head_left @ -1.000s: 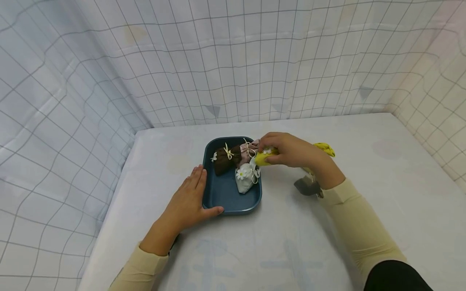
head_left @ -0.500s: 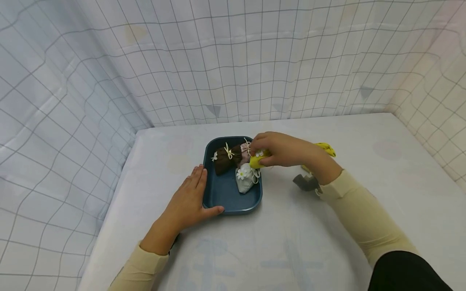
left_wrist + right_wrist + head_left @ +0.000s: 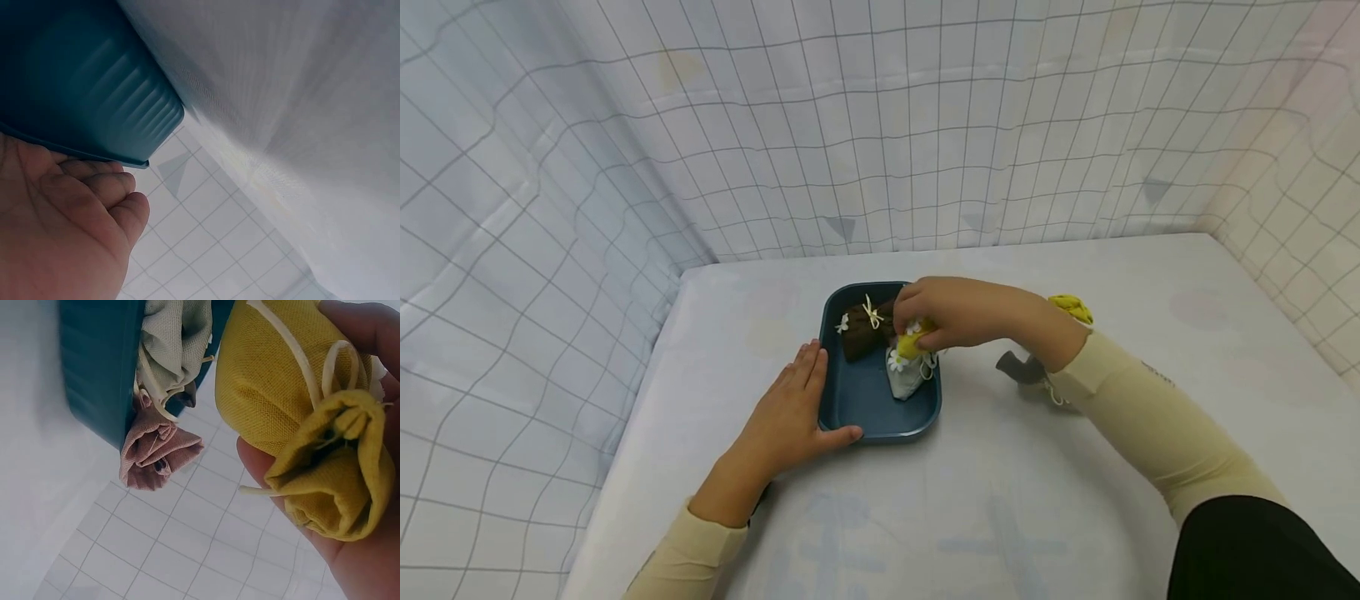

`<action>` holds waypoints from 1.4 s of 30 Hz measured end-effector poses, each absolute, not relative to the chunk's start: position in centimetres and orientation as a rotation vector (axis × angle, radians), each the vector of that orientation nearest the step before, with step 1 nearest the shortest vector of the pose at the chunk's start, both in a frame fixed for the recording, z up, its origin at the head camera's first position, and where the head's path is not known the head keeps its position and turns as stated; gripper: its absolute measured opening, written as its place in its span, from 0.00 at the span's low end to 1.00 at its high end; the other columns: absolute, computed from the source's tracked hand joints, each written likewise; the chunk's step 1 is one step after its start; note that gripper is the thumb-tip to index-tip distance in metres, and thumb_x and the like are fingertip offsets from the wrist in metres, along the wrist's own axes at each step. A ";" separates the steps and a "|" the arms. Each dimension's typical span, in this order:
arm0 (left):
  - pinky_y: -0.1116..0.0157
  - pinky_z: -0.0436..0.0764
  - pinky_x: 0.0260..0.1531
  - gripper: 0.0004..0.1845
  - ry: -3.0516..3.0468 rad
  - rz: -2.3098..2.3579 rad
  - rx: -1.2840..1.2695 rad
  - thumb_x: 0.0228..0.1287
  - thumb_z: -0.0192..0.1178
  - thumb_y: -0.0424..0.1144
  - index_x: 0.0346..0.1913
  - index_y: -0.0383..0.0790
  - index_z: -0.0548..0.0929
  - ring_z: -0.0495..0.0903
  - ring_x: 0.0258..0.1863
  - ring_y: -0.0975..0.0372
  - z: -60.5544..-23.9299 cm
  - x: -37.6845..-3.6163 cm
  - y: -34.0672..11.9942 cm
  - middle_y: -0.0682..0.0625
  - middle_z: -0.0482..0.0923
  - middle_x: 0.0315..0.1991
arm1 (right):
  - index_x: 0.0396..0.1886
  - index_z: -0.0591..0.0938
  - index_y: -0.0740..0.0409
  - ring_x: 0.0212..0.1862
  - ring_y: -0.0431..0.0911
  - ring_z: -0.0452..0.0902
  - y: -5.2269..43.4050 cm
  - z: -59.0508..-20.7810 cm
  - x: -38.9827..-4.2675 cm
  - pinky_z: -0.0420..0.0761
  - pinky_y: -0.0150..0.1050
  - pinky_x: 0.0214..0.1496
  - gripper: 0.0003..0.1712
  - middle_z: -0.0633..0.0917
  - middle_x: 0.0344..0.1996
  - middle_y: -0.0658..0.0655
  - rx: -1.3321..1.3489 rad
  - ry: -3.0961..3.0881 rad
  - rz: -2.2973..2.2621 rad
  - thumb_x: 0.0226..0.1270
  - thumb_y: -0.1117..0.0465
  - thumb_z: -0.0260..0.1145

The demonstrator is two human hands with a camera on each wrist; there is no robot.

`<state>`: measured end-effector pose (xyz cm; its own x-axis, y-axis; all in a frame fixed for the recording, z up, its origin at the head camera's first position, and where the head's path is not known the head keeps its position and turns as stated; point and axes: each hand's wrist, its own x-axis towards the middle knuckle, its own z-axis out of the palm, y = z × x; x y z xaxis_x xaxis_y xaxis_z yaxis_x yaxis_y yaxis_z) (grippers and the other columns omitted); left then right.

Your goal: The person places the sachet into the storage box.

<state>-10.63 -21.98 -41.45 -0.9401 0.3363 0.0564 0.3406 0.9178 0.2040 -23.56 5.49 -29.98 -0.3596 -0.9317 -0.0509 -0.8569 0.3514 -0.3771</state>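
Observation:
My left hand (image 3: 786,417) rests with straight fingers against the left side of a blue tray (image 3: 872,421); the left wrist view shows the fingers at the tray's rim (image 3: 81,156). Over the tray's right part, my right hand (image 3: 958,312) grips a small yellow drawstring pouch (image 3: 269,381) with a daisy on it. Beneath that pouch lies a pale grey-green pouch (image 3: 904,379) with a white daisy. A brown pouch (image 3: 861,333) tied with a cream bow sits at the tray's back left. The pink pouch (image 3: 159,453) pokes over the rim in the right wrist view; my right hand mostly hides it from the head view.
On the table (image 3: 880,517), right of the tray and near my right forearm, lies a grey pouch (image 3: 1021,367) with a cream cord. Behind that forearm is another yellow pouch (image 3: 1071,307), partly covered. Grid-patterned white curtains (image 3: 910,133) stand around the table.
My right hand has moved left with the yellow pouch, from the tray's right rim to above the grey-green pouch. The left hand has stayed in place.

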 end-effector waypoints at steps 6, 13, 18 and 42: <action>0.47 0.53 0.72 0.68 -3.057 -0.318 -0.536 0.52 0.46 0.83 0.78 0.29 0.47 0.41 0.78 0.48 -41.3 -10.6 -21.9 0.38 0.39 0.79 | 0.47 0.85 0.50 0.51 0.42 0.73 4.5 -30.1 -23.6 0.75 0.39 0.55 0.11 0.80 0.50 0.47 -1.667 2.326 -0.356 0.65 0.61 0.70; 0.47 0.54 0.71 0.68 -3.048 -0.320 -0.538 0.52 0.46 0.84 0.77 0.28 0.49 0.42 0.78 0.48 -41.4 -10.6 -21.9 0.38 0.41 0.79 | 0.46 0.85 0.49 0.49 0.41 0.73 3.0 -30.5 -23.5 0.75 0.37 0.53 0.10 0.80 0.48 0.46 -1.709 2.314 -0.275 0.66 0.60 0.70; 0.46 0.54 0.71 0.67 -3.039 -0.331 -0.546 0.52 0.47 0.83 0.77 0.28 0.49 0.43 0.78 0.48 -41.5 -10.6 -21.9 0.37 0.41 0.79 | 0.46 0.85 0.48 0.50 0.41 0.72 2.0 -30.4 -23.0 0.75 0.37 0.52 0.09 0.80 0.48 0.45 -1.685 2.304 -0.225 0.67 0.57 0.69; 0.46 0.55 0.71 0.66 -3.042 -0.356 -0.554 0.54 0.50 0.81 0.77 0.27 0.48 0.42 0.78 0.48 -41.5 -10.6 -22.0 0.37 0.41 0.79 | 0.50 0.85 0.49 0.46 0.38 0.73 -2.0 -31.7 -23.2 0.76 0.37 0.50 0.13 0.80 0.45 0.43 -1.687 2.193 -0.101 0.66 0.57 0.68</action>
